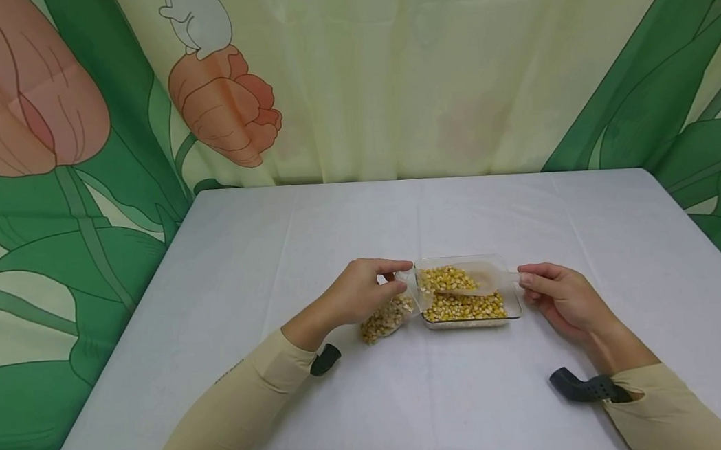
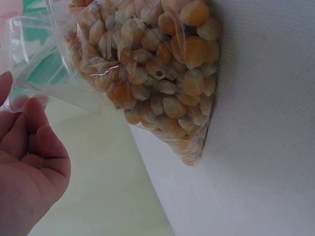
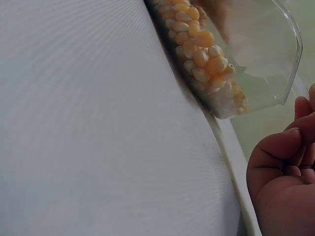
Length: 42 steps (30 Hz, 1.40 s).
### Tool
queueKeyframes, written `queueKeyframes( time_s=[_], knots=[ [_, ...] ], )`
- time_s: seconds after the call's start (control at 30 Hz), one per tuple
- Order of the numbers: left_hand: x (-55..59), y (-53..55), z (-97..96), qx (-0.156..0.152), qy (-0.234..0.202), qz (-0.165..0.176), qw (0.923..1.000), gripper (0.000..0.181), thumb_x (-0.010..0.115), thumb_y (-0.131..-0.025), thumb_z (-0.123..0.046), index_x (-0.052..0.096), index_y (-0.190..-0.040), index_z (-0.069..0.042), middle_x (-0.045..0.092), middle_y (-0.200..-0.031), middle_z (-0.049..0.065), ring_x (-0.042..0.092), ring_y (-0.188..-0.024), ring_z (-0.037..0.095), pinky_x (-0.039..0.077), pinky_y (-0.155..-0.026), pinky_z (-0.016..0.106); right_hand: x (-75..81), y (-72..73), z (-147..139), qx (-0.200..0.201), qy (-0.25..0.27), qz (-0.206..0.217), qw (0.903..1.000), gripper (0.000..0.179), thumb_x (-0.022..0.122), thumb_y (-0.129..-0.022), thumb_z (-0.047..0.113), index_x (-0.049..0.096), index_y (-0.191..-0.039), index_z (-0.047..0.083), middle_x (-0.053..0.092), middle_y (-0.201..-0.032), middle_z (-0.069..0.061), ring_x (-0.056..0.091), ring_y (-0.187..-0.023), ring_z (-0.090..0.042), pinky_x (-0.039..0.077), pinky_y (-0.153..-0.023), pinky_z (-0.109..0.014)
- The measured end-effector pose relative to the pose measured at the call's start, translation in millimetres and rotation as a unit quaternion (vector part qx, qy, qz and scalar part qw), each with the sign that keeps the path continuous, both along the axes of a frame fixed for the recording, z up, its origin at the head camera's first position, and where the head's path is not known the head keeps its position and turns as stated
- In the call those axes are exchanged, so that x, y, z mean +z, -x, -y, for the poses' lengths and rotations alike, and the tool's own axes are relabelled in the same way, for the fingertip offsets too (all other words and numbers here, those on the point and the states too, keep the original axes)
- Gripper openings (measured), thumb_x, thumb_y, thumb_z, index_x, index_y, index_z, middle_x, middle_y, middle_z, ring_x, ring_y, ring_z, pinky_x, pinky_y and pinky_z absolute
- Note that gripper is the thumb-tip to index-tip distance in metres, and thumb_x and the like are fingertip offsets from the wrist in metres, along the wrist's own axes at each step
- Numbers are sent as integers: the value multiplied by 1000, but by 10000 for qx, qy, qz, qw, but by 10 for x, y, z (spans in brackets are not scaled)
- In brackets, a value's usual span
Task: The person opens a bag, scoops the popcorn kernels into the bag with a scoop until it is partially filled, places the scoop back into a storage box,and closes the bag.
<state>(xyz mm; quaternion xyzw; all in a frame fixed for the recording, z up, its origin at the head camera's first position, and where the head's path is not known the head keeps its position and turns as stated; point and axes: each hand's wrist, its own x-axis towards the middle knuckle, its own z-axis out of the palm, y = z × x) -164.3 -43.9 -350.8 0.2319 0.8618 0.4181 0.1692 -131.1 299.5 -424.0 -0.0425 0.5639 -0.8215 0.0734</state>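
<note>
My left hand (image 1: 367,290) pinches the mouth of a clear plastic bag (image 1: 387,317) of corn kernels that rests on the table. In the left wrist view the kernels (image 2: 157,73) fill the bag's lower part, and its thin upper film runs to my fingers. With thumb and fingers my right hand (image 1: 563,298) grips the handle of a translucent scoop (image 1: 484,277). Corn lies in the scoop, whose front end points left at the bag's mouth. Beneath it stands a clear rectangular container (image 1: 514,307) with yellow corn kernels (image 1: 465,307) inside.
A white cloth covers the table (image 1: 347,405). Behind it hangs a curtain (image 1: 413,77) printed with flowers and leaves. Dark wrist mounts (image 1: 584,385) sit below both hands. Around the container, its glass wall (image 3: 290,59) rises above the corn.
</note>
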Motion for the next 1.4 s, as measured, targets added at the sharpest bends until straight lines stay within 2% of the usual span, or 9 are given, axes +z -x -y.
queueKeyframes(
  time_s=[0.47, 0.93, 1.07, 1.4],
  knots=[
    [-1, -3, 1, 4, 14, 68, 10000, 38, 61, -100, -14, 63, -138, -15, 64, -106, 2, 29, -44, 9, 29, -45, 23, -10, -8, -34, 398, 1015, -226, 9938, 28, 47, -102, -9, 73, -106, 0, 65, -86, -4, 56, -74, -12, 50, -70, -26],
    [-3, -3, 10, -55, -65, 65, 9999, 38, 61, -100, -13, 62, -138, -12, 64, -106, 3, 29, -44, 8, 30, -46, 22, 63, -4, -39, 583, 1224, -300, 9903, 29, 46, -103, -8, 73, -107, -1, 64, -86, -5, 57, -75, -13, 50, -73, -26],
    [0, -1, 6, -41, -50, 71, 10000, 38, 61, -100, -13, 62, -138, -12, 64, -106, 4, 29, -45, 8, 29, -46, 22, 99, 1, -30, 655, 1138, -374, 9906, 29, 46, -103, -8, 73, -108, -1, 64, -86, -5, 57, -75, -12, 51, -73, -26],
    [16, -10, 3, -7, -66, 106, 9999, 38, 61, -100, -13, 62, -138, -12, 64, -106, 3, 30, -45, 8, 30, -46, 22, 171, -16, 49, 599, 415, -455, 9963, 31, 45, -102, -9, 74, -108, 3, 59, -81, -4, 56, -75, -13, 53, -75, -25]
  ],
)
